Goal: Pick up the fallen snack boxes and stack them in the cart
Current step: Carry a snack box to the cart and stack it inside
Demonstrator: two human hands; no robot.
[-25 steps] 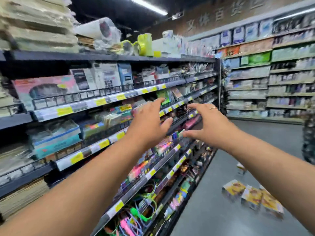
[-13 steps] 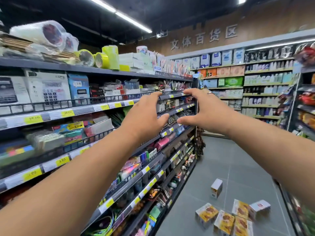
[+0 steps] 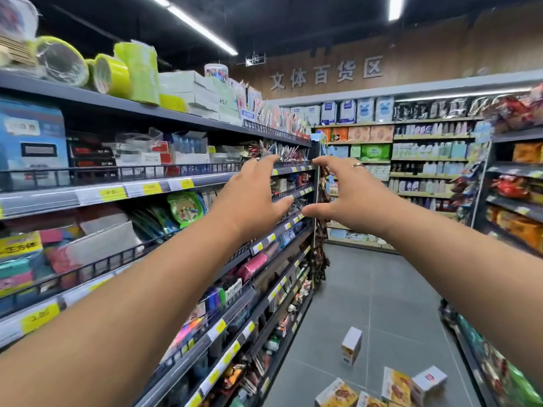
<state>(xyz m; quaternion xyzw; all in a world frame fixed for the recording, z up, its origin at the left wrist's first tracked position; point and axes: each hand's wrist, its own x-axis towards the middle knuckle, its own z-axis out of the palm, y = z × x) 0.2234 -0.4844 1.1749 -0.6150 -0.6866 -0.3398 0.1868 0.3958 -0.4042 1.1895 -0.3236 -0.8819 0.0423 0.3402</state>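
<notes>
Both hands are reaching out in front of me, up at the height of the middle shelves. My left hand (image 3: pixel 249 198) is spread wide, fingers fanned and slightly bent, holding nothing. My right hand (image 3: pixel 349 198) mirrors it, wide and empty too, with a ring (image 3: pixel 358 165) on one finger. The two thumbs (image 3: pixel 282 203) point at each other, near but not touching.

Down on the grey floor (image 3: pixel 382 289), ahead and to my right, are the snack boxes (image 3: pixel 395 386). One small box (image 3: pixel 351 345) stands upright on its own in the aisle. Nearer to me, yellow ones lie in a cluster at the bottom edge, with a white box (image 3: pixel 429 380) just beside them. Stocked shelves (image 3: pixel 117 189) run along my left, well apart from the boxes.
</notes>
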